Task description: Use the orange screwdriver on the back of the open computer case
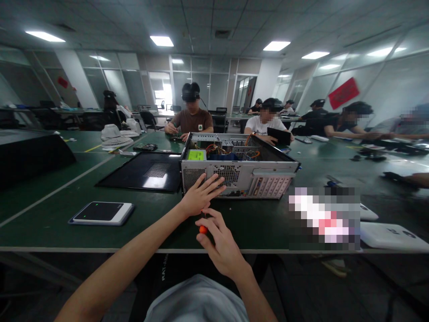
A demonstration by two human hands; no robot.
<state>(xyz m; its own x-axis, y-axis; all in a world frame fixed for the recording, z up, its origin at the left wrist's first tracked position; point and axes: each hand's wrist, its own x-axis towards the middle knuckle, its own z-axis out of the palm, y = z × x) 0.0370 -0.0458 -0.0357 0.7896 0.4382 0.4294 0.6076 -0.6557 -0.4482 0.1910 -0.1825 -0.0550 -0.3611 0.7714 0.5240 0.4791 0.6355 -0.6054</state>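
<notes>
A desktop computer case point(241, 176) lies on its side on the green table with its upper side uncovered. Its rear panel, with vent grilles and slot covers, faces me. My left hand point(201, 197) rests on that panel near the lower left grille, fingers spread. Just below it, my right hand point(221, 243) grips a screwdriver point(203, 229) by its orange handle. The shaft points toward the panel; its tip is hidden behind my left hand. Inside the case are a power supply with a yellow-green label point(196, 155) and bundled wires.
A black side panel point(144, 172) lies flat left of the case. A white-topped flat device point(102, 213) sits at front left. White fans point(115, 137) stand further back. A white power bank point(392, 236) lies right, beside a blurred-out patch. Co-workers point(191, 118) sit across the table.
</notes>
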